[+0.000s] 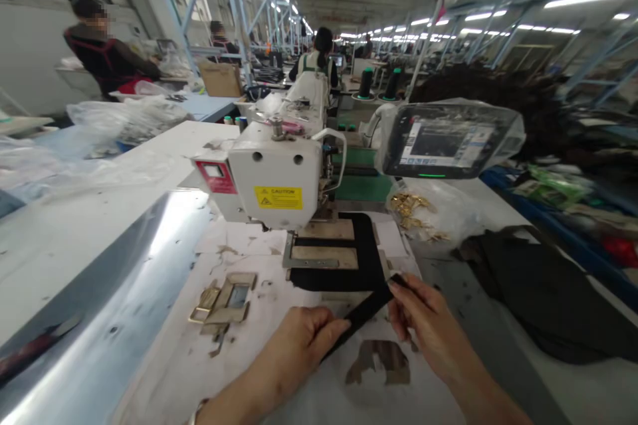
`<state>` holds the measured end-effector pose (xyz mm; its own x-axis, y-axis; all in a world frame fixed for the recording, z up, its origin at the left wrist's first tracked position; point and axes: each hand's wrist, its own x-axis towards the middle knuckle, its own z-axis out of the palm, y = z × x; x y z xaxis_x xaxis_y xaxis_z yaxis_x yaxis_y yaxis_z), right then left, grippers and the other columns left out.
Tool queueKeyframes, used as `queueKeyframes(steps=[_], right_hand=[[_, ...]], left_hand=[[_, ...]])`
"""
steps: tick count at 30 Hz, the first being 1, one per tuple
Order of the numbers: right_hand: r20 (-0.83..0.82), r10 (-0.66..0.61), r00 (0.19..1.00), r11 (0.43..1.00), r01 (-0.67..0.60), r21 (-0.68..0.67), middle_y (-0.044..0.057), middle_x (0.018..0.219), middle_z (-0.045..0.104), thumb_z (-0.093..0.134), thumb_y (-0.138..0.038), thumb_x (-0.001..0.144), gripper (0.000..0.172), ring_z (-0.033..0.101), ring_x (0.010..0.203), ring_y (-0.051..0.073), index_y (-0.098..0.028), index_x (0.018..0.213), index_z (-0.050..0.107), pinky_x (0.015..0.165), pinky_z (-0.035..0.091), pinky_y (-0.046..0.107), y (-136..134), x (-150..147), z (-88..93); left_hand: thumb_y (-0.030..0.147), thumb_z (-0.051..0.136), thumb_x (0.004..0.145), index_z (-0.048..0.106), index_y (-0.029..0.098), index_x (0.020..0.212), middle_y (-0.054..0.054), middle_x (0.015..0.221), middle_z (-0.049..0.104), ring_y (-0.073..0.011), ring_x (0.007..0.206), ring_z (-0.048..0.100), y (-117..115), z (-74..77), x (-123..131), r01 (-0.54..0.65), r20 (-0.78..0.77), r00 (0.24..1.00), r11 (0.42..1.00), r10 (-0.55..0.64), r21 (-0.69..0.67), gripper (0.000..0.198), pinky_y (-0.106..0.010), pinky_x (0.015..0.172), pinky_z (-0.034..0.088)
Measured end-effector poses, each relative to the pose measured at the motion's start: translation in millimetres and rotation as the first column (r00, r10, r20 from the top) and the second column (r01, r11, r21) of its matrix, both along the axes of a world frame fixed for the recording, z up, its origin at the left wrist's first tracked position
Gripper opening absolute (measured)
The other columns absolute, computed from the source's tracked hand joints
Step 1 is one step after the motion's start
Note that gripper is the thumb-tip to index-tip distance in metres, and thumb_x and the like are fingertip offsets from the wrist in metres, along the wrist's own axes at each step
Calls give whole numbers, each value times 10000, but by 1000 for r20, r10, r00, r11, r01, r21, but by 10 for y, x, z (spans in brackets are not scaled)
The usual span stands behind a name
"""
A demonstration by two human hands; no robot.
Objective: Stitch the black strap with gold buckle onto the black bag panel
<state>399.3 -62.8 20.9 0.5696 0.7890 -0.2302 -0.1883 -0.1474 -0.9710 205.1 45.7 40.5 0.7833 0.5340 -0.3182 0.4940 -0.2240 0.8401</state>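
Observation:
A narrow black strap [366, 311] runs between my two hands just in front of the sewing machine. My left hand [299, 342] is closed, pinching the strap's near end against the table. My right hand [423, 325] is closed too, its fingertips gripping the strap's far end at about the edge of the black fabric frame [369, 252] that lies under the machine's metal clamp plate [319, 255]. The white sewing machine head [274, 176] with a yellow caution label stands right behind.
Brass buckles [224, 299] lie on the table to the left. A plastic bag of gold hardware [416, 209] and a plastic-wrapped control screen [448, 139] sit at the right. Dark cloth [548, 292] lies at the far right. Other people work at tables behind.

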Motion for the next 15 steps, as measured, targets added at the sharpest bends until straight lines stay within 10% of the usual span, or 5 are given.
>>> queueKeyframes(steps=[3,5,9,15], right_hand=[[406,-106,908,991,130,-31,-43,598,620,562,-532,862,312,541,455,132,-223,905,577,440,420,255,-31,557,-102],[763,-96,639,983,181,-28,0,697,688,521,-490,864,293,626,581,174,-226,936,625,578,519,320,68,972,-157],[884,-68,462,981,195,-26,95,950,746,520,-371,777,254,679,801,232,-203,866,688,815,544,431,425,1558,-207],[946,29,322,973,206,-100,137,1016,727,458,-315,858,303,677,904,254,-157,1012,666,871,523,426,701,1709,-195]], left_hand=[[453,511,907,586,194,601,20,532,509,-128,519,466,39,20,14,178,-171,977,928,-127,328,407,-246,527,300],[421,527,911,693,210,708,-38,662,690,-201,620,636,35,33,58,288,-286,943,849,-170,443,337,-264,581,400],[350,513,930,721,196,880,-100,852,771,-306,819,736,13,18,125,376,-414,893,797,-175,473,264,-332,694,522],[242,461,927,675,216,933,-51,872,780,-238,787,750,82,-254,19,306,-332,932,807,-145,505,216,-256,644,519]])
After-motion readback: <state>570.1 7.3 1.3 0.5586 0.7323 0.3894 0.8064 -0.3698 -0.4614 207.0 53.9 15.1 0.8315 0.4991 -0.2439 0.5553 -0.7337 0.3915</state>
